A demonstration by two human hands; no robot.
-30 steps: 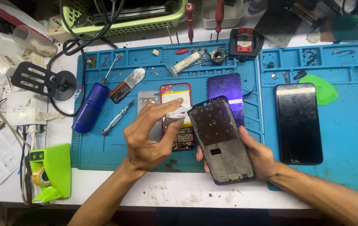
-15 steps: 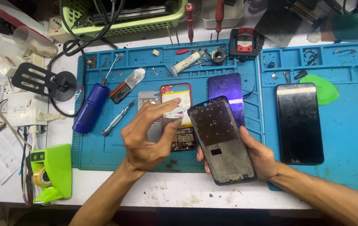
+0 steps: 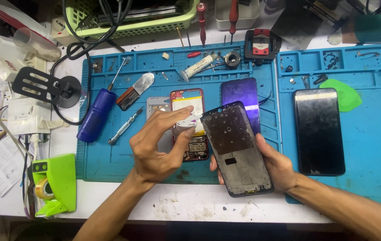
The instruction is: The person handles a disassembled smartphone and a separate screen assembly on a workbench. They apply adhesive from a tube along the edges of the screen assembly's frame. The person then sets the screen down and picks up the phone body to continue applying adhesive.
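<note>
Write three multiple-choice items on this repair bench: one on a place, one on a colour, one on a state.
1. Where does the black phone lie?
A. on the right mat
B. in the basket
C. on the paper

2. What colour is the tape dispenser?
A. red
B. green
C. white

3. How is the phone frame held?
A. lying flat on the mat
B. gripped in the right hand, off the mat
C. clamped in a stand

Answers: 1 A, it rests flat on the right blue mat. 2 B, its body is bright green. 3 B, right fingers wrap its edges while the left hand pinches a small white thing beside it.
</note>
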